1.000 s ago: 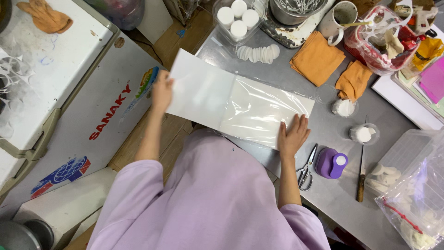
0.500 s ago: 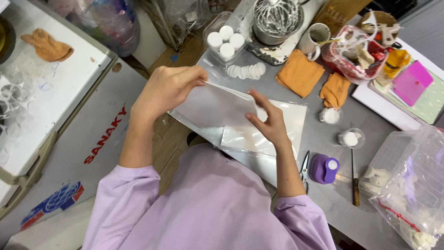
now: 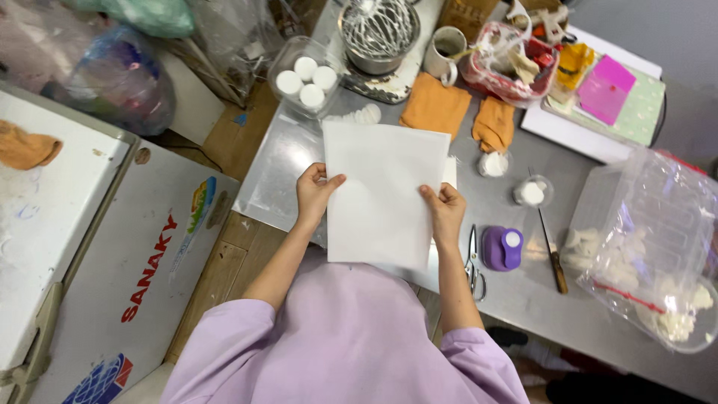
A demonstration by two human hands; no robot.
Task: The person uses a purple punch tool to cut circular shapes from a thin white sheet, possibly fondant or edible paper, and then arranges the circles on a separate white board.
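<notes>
Both hands hold one white sheet [image 3: 383, 196] up over the near edge of the table [image 3: 516, 299]. Left hand [image 3: 314, 193] pinches the sheet's left edge, thumb on top and fingers curled behind it. Right hand [image 3: 445, 211] pinches the right edge the same way, a little lower down. The sheet looks folded, roughly square, and lies almost flat to the camera, tilted slightly so its top corner points right. Below and behind it a clear plastic film [image 3: 278, 172] lies spread on the table, reaching out to the left past the sheet.

Just right of the right hand lie scissors [image 3: 474, 262], then a purple punch [image 3: 502, 248] and a knife [image 3: 552, 253] with a wooden handle, all near one another. Beyond the sheet stand a clear box [image 3: 303, 84] of white discs, a row of loose discs [image 3: 359, 116] beside it, a mixer bowl [image 3: 378, 34] with a whisk, and a mug [image 3: 447, 52]. Two orange cloths [image 3: 435, 106] lie beside each other between the mug and the sheet. Two small clear cups [image 3: 532, 191] holding white discs sit to the right of the cloths. A large plastic bag [image 3: 651, 239] with white pieces fills the right end of the table.
</notes>
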